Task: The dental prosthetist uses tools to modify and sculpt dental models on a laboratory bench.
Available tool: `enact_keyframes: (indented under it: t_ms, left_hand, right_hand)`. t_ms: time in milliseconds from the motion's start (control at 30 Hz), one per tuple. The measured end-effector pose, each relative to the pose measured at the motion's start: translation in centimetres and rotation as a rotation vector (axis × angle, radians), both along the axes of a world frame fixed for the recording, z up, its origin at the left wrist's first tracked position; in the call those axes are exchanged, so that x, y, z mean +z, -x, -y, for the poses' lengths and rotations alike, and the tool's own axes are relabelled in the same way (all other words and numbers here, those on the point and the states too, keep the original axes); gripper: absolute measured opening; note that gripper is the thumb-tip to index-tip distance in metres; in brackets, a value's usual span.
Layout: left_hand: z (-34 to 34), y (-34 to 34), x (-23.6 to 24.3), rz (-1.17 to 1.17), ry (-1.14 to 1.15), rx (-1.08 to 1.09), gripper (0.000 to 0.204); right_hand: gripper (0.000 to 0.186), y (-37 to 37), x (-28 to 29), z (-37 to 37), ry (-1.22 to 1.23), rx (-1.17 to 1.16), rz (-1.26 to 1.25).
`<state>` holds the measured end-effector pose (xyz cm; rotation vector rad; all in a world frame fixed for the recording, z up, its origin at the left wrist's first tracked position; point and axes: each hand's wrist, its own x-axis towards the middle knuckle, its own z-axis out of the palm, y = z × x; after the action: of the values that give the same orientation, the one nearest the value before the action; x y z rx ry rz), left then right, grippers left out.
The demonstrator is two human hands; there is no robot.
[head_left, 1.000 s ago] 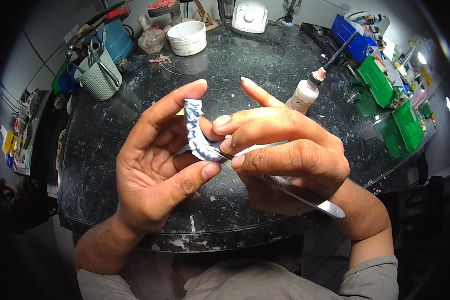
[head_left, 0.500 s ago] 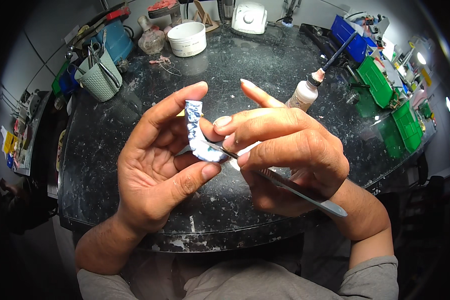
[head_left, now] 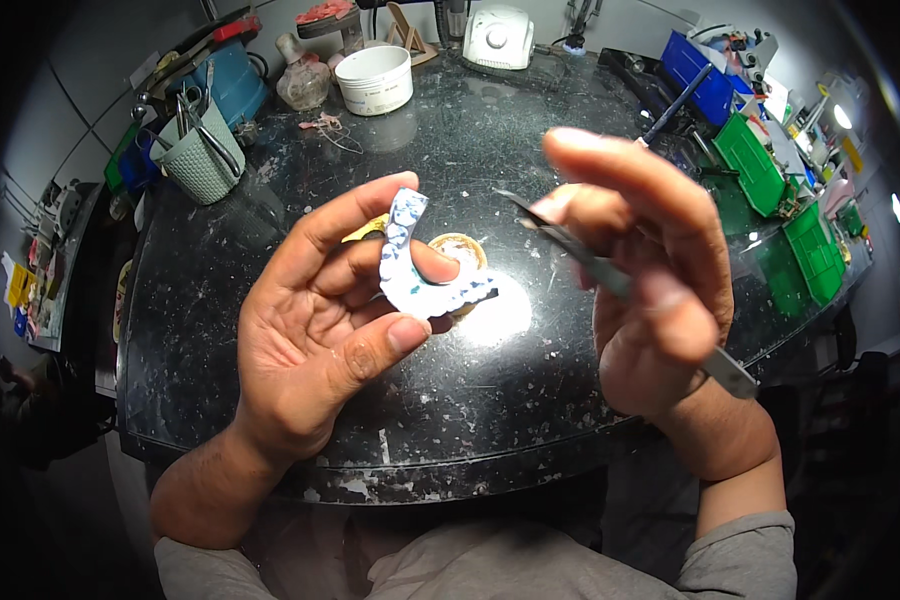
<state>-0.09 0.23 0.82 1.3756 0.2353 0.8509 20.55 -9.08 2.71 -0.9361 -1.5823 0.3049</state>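
My left hand (head_left: 320, 330) grips a white horseshoe-shaped piece (head_left: 405, 275) mottled blue, like a dental mould, between thumb and fingers, held above the bench. My right hand (head_left: 660, 270) is raised to the right of it, blurred by motion, holding a slim metal bladed tool (head_left: 727, 372) with its tip pointing up and left, apart from the piece. Behind the piece show a small yellow object (head_left: 365, 228) and a round tan thing (head_left: 458, 245), both partly hidden.
The dark, scuffed bench (head_left: 390, 450) carries a tool cup (head_left: 185, 160), white tub (head_left: 374, 85), glass flask (head_left: 303, 80) and white device (head_left: 497, 40) at the back. Green bins (head_left: 745, 155) and a blue bin (head_left: 695, 75) line the right. A bottle behind my right hand is mostly hidden.
My right hand and the tool have moved up and right, away from the white piece. The piece has turned slightly in my left hand, showing more of its right side.
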Motion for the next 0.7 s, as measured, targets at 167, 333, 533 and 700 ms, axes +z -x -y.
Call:
enact_keyframes:
  t_ms: [167,333,533,700]
  left_hand:
    - [0.0,0.5,0.5,-0.007,0.072,-0.023,0.075]
    - [0.1,0.5,0.9,-0.059,0.113,-0.061,0.076]
    - [0.2,0.5,1.2,-0.091,0.144,-0.081,0.079]
    - [0.0,0.6,1.2,-0.104,0.141,-0.08,0.079]
  right_hand:
    - [0.043,0.7,-1.4,-1.9,-0.268,0.039,0.171]
    - [0.033,0.7,-0.3,-1.6,-0.313,-0.04,0.341]
    - [0.031,1.1,-0.5,-1.6,-0.237,0.019,0.302]
    - [0.033,0.9,-0.6,-1.7,-0.237,0.036,0.323]
